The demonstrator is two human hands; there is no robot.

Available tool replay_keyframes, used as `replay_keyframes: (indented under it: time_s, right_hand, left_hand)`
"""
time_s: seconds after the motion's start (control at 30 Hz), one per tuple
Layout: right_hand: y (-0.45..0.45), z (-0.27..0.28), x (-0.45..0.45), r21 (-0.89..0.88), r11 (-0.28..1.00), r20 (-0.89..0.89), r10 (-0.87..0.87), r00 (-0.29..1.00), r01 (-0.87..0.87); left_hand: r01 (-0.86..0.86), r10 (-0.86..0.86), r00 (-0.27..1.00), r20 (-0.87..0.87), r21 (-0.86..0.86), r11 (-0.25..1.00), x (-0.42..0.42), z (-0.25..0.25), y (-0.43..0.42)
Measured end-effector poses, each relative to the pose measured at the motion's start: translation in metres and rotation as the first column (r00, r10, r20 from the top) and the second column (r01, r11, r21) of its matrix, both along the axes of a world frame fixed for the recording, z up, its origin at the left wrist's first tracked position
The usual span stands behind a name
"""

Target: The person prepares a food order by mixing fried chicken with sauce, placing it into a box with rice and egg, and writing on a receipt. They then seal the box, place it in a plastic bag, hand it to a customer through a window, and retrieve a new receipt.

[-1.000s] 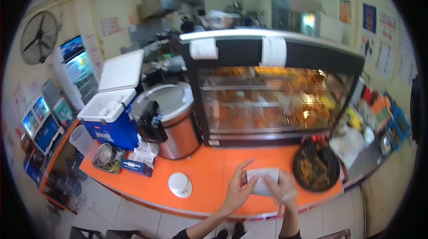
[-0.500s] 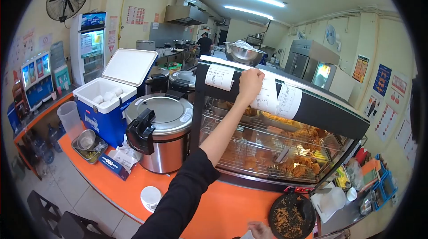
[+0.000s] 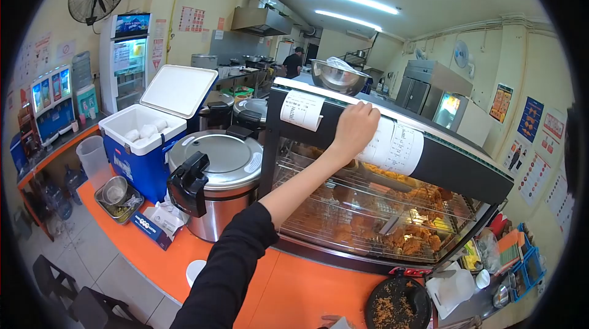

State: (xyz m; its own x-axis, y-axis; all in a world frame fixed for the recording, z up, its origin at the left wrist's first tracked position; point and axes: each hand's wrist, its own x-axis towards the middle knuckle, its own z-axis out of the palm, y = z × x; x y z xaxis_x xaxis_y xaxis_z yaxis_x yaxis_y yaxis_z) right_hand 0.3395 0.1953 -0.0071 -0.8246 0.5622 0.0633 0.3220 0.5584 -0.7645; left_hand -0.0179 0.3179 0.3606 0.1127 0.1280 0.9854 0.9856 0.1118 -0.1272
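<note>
My left hand (image 3: 358, 127) reaches up to the front top edge of a glass food warmer (image 3: 454, 169). Its curled fingers grip the top of a printed receipt (image 3: 375, 139). Right beside it on the dark panel hangs a second receipt (image 3: 405, 150); another receipt (image 3: 302, 110) hangs to the left. Behind the glass, fried chicken pieces (image 3: 417, 240) rest on wire racks. Low at the frame's bottom edge, only a few fingers of my right hand (image 3: 331, 318) show, closed beside something white that is mostly cut off.
On the orange counter (image 3: 270, 286) stand a large rice cooker (image 3: 221, 163), an open blue cooler (image 3: 138, 166) with white bundles, and a black pan (image 3: 399, 304) of brown crumbs. A steel bowl (image 3: 337, 77) sits on the warmer. A person in dark clothes (image 3: 293, 64) stands far back.
My left hand has shifted slightly right and down along the receipts, its fingers still curled at the panel's top. My right hand has moved left and lower, nearly out of view.
</note>
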Motion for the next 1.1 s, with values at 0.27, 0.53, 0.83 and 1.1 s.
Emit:
replay_keyframes:
  time_s: [0.27,0.53,0.83,1.1]
  right_hand:
    - [-0.03,-0.003,-0.001,-0.054,0.995,0.069,-0.082,0.994,0.086]
    - [-0.05,-0.003,0.004,-0.113,0.991,0.107,-0.055,0.993,0.067]
    - [-0.056,-0.013,0.008,-0.406,0.914,0.194,0.074,0.978,0.011]
    - [-0.068,0.003,-0.009,-0.552,0.83,0.199,0.035,0.979,0.082]
  left_hand:
    - [-0.147,0.151,0.986,-0.069,0.055,0.988,-0.004,-0.002,-0.014]
    - [-0.283,0.282,0.959,-0.013,-0.028,0.959,-0.006,-0.001,-0.026]
    - [0.034,-0.256,0.724,0.64,0.338,0.94,-0.084,-0.033,-0.113]
    - [0.599,-0.462,0.445,0.767,0.128,0.79,-0.112,-0.034,-0.136]
